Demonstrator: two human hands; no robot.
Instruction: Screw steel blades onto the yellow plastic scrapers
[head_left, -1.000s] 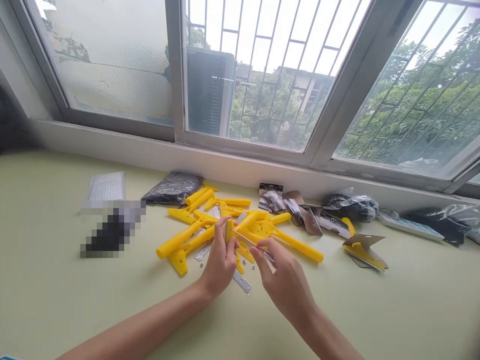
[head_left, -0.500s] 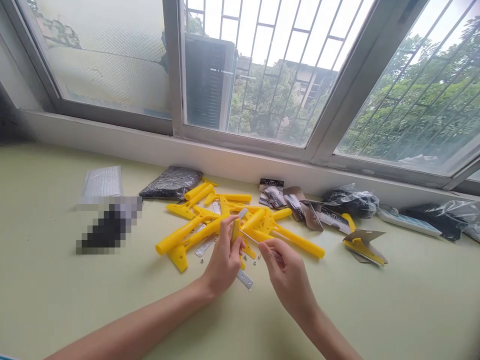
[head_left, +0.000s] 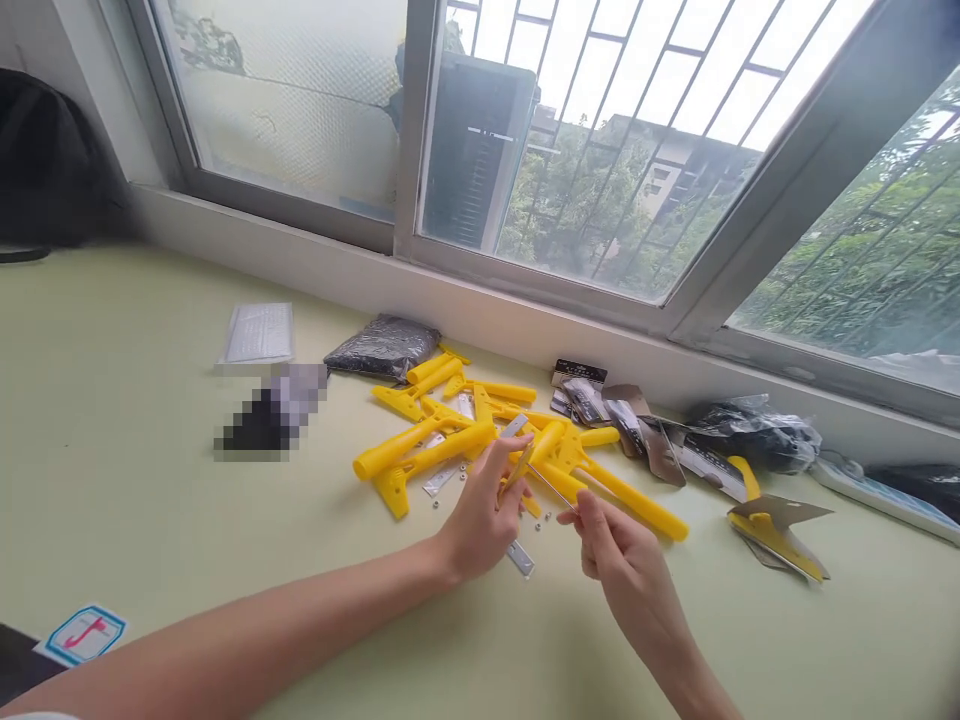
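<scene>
My left hand (head_left: 480, 520) is closed around a yellow plastic scraper (head_left: 516, 474), with a grey metal blade (head_left: 514, 426) showing above the fingers. In my right hand (head_left: 622, 548) is a thin screwdriver (head_left: 553, 487); its shaft points up and left, with the tip at the scraper, and the fingers hide its handle. Several yellow scraper handles (head_left: 442, 444) lie in a heap behind and around both hands. Small metal nuts (head_left: 538, 527) are scattered below the scraper. A blade in a clear wrapper (head_left: 520, 558) lies by the left wrist.
At the back are a dark plastic bag (head_left: 384, 346), a clear packet (head_left: 259, 333), carded packages (head_left: 581, 388) and a bagged black bundle (head_left: 754, 432). On the right, another yellow scraper (head_left: 776, 540) lies with brown card. A window frame (head_left: 525, 275) borders the table (head_left: 450, 650).
The view has swung left, so everything sits further right in the picture. The scraper in my left hand is turned more edge-on. The screwdriver tip stays at it.
</scene>
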